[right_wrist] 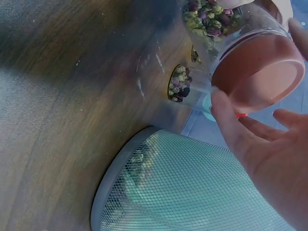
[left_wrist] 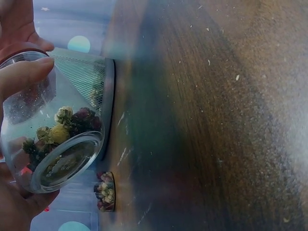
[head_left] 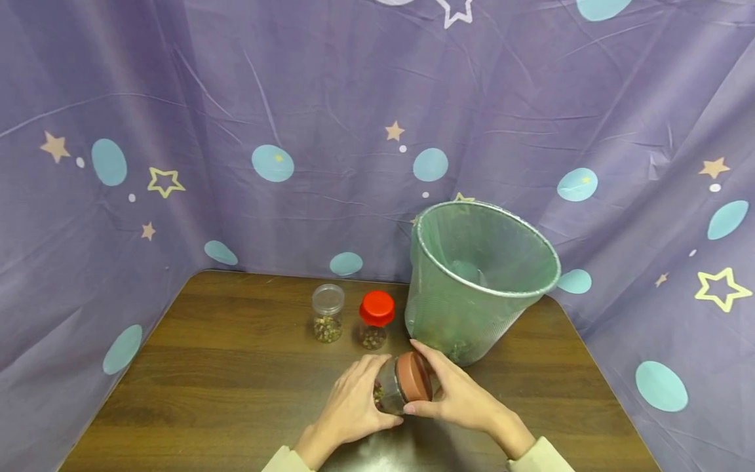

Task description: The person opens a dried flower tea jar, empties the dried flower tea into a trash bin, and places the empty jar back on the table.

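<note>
Near the front of the table, a clear glass jar (head_left: 389,385) is held tilted on its side. It has dried flower buds (right_wrist: 211,18) in it and a brown-orange screw lid (head_left: 413,377) facing right. My left hand (head_left: 354,400) grips the jar's body, with the thumb along the near side. The right hand (head_left: 457,393) spans the lid, a fingertip at its upper edge and the thumb at its lower edge. In the left wrist view the jar's thick round base (left_wrist: 70,159) points toward the camera, with buds gathered above it.
Behind the hands stand a small jar with a clear lid (head_left: 328,299) and another with a red lid (head_left: 377,308), both holding dried buds. A green-lined mesh wastebasket (head_left: 466,314) stands close behind the right hand. A purple patterned curtain (head_left: 330,131) surrounds the wooden table (head_left: 236,367).
</note>
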Demonstrator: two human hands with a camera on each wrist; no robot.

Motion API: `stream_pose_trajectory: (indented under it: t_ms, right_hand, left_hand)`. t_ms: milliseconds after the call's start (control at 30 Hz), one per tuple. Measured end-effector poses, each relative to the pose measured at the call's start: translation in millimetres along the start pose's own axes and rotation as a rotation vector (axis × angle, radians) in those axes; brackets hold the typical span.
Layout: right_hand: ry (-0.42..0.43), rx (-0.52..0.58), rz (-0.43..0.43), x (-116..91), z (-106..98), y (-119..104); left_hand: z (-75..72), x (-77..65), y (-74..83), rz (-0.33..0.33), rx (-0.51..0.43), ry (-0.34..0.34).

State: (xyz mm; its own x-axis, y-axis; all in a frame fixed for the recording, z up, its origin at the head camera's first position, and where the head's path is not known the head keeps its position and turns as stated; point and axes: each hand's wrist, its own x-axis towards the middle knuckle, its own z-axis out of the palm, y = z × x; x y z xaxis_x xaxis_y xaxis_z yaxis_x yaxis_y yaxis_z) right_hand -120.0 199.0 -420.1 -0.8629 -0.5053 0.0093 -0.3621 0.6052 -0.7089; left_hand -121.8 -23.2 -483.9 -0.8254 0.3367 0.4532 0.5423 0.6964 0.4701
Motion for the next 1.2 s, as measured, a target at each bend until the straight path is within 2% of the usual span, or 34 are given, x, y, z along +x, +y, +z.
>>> stream_pose_trajectory:
  t_ms: [67,167,400,533,833,1000,1200]
  right_hand:
    - [-0.011,0.034,0.03,0,0,0]
    - [0.006,0.021,0.076,0,1,0]
    - [0.103,-0.118,0.161,4,4,-3]
    - [0.165,-0.162,0.243,9,4,-5]
    - [0.191,-0.204,0.342,14,7,-11]
    - [0.164,-0.214,0.336,13,7,-13]
    - [0.102,-0.159,0.225,8,5,-10]
  left_hand:
    - [0.4,0.0,0.1,-0.005,-0.004,-0.005]
    - [1.1,-0.5,0.3,-0.014,-0.012,-0.016]
    - [2.1,-0.2,0.9,-0.014,-0.014,-0.02]
    - [1.9,0.3,1.1,-0.006,-0.005,-0.013]
    - [5.6,0.8,2.1,0.015,0.03,-0.011]
    - [7.7,1.2,2.3,0.051,0.055,0.001]
    - [8.1,-0.6,1.3,0.049,0.05,-0.007]
